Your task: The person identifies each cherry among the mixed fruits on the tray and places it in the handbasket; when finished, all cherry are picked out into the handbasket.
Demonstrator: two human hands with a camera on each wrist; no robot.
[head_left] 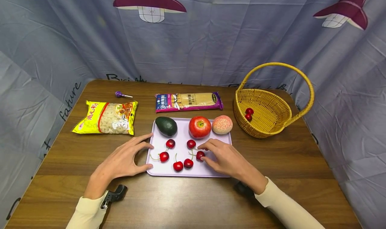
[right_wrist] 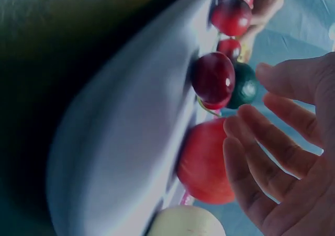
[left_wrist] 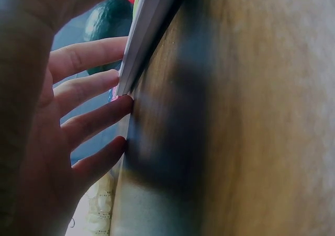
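The right hand [head_left: 224, 157] reaches over the tray [head_left: 163, 172] with its fingers loosely bent and parted from the thumb, gripping nothing. The nearest cherry [head_left: 200, 156] lies on the tray by the right thumb tip; whether they touch cannot be told. A second cherry [head_left: 191, 144] sits just left of the right index fingertip, and four other cherries [head_left: 178, 166] lie between the two hands' fingers. The left hand [head_left: 125, 158] spreads its fingers, with thumb and fingertips at the tray's left rim. Just beyond the left fingertips is a dark green fruit [head_left: 166, 126]; beyond the right fingers sit a red fruit [head_left: 200, 127] and a pinkish fruit [head_left: 222, 124]. The yellow bag [head_left: 107, 118] lies ahead of the left fingers. Well to the right of the right fingers stands the wicker basket [head_left: 272, 116], holding two more cherries [head_left: 248, 117].
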